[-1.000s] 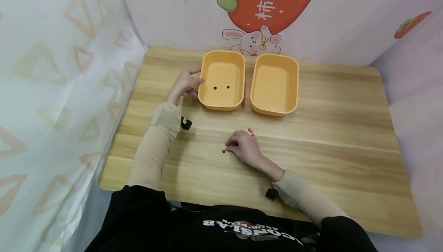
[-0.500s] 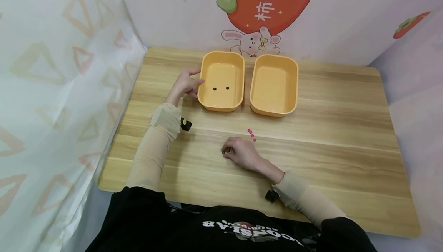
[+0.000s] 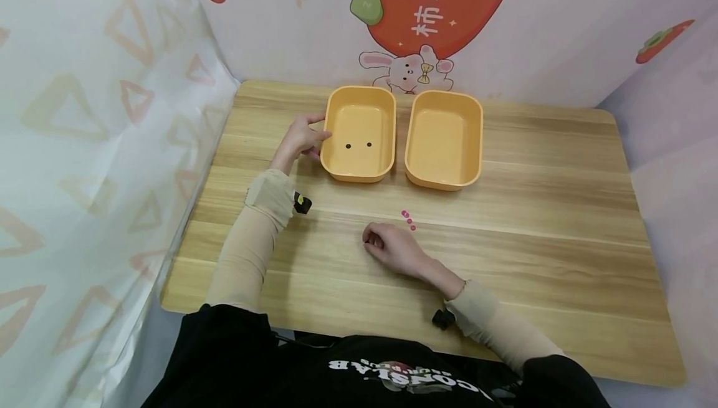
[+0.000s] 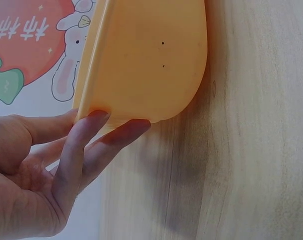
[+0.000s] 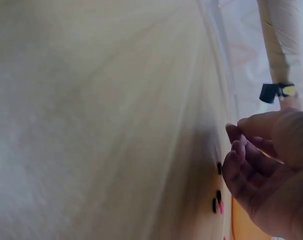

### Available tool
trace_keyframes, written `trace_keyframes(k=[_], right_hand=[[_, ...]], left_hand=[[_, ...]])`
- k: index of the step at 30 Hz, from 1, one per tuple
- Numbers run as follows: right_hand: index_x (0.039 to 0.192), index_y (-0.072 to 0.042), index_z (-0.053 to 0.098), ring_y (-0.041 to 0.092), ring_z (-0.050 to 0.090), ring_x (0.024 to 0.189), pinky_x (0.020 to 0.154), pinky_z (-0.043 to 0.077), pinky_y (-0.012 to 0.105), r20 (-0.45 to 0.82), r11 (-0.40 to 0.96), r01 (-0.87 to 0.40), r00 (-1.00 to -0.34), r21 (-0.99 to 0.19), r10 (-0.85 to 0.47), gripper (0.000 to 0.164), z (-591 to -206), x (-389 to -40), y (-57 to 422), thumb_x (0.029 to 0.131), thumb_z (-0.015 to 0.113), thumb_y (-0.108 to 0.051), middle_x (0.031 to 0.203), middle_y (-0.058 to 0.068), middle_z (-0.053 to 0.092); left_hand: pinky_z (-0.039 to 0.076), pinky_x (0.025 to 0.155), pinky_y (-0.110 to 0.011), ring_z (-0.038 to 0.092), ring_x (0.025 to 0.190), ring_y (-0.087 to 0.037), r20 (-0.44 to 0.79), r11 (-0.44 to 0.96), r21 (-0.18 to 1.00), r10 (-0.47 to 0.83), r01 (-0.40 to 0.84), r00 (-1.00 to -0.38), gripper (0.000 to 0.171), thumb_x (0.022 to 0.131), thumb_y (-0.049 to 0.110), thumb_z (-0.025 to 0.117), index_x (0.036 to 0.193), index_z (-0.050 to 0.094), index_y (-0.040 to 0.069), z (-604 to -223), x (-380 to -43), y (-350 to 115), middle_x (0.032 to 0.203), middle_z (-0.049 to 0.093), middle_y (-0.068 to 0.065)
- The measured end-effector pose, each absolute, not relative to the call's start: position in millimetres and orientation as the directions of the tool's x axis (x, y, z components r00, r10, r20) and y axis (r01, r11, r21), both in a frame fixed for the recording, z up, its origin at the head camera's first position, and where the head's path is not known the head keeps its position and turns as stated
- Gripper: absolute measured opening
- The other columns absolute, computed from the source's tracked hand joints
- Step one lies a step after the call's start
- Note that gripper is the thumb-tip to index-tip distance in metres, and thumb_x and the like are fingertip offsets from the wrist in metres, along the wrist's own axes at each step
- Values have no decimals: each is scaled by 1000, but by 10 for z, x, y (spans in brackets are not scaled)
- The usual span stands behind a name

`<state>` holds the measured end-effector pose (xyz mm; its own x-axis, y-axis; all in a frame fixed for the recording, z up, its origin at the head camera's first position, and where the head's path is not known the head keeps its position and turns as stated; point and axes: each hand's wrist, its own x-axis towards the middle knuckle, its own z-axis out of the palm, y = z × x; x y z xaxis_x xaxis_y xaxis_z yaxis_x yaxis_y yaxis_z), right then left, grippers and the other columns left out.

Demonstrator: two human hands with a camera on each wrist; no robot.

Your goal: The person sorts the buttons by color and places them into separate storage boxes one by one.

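Observation:
My left hand (image 3: 303, 137) holds the left yellow box (image 3: 358, 174) at its left side, thumb over the rim and fingers along the outer wall. Two small black discs (image 3: 348, 146) lie on that box's floor. In front of the boxes my right hand (image 3: 397, 249) is low over the table, thumb and index fingertips pinched together. The small black disc between them is hidden by the fingers. Close under this hand, the right wrist view shows several more black discs (image 5: 219, 168) on the table. Several pink discs (image 3: 409, 221) lie just beyond the knuckles.
A second yellow box (image 3: 443, 184) stands right of the first, with a narrow gap between them. The wooden table (image 3: 561, 240) reaches back to a printed cloth wall (image 3: 533, 40). Another cloth (image 3: 112, 146) hangs along the left edge.
The black disc that lay at my right fingertips has left the table as they closed on it. The right hand shifted slightly, uncovering another pink disc. My left hand stays on the box.

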<state>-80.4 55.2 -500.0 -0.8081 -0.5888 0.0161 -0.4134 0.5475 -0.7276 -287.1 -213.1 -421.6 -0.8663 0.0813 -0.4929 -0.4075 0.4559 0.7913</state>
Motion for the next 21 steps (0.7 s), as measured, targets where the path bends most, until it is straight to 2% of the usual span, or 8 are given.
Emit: trace_keyframes(k=[4,7,14,17,21], right_hand=[[106,-1,79,7,62,79,68,54,18,-19,457,-271,-844,-847,-536,6,-4934,-870,667,100,78,-2,91,9,77],[106,2,80,7,62,76,66,53,18,-12,401,-224,-862,-888,-507,10,-4900,-922,759,96,81,1,88,11,77],[107,3,79,7,62,77,67,54,17,7,333,-166,-902,-928,-431,13,-4834,-1023,947,95,80,5,89,15,75],[108,5,79,6,65,81,73,57,17,46,311,-182,-916,-933,-398,13,-4777,-1099,1003,94,80,7,95,20,77],[108,8,76,5,66,85,76,61,19,114,249,-212,-928,-945,-355,15,-4685,-1234,1062,94,79,11,104,26,78]], left_hand=[[70,58,-34,67,46,-12,-493,465,788,84,-403,-866,67,110,14,67,171,41,19,-4221,-2884,-2137,154,59,-36],[71,58,-34,68,46,-12,-492,474,785,86,-399,-866,67,110,15,66,172,41,19,-4226,-2893,-2141,146,65,-37],[70,57,-33,64,43,-11,-497,477,779,74,-407,-865,66,110,16,67,171,42,20,-4232,-2887,-2134,139,68,-38],[70,57,-32,64,43,-11,-498,482,776,71,-407,-864,66,110,16,67,171,42,20,-4224,-2878,-2128,137,69,-38],[70,58,-33,65,43,-11,-486,481,782,71,-397,-871,66,110,16,67,171,42,18,-4221,-2874,-2122,129,72,-37]])
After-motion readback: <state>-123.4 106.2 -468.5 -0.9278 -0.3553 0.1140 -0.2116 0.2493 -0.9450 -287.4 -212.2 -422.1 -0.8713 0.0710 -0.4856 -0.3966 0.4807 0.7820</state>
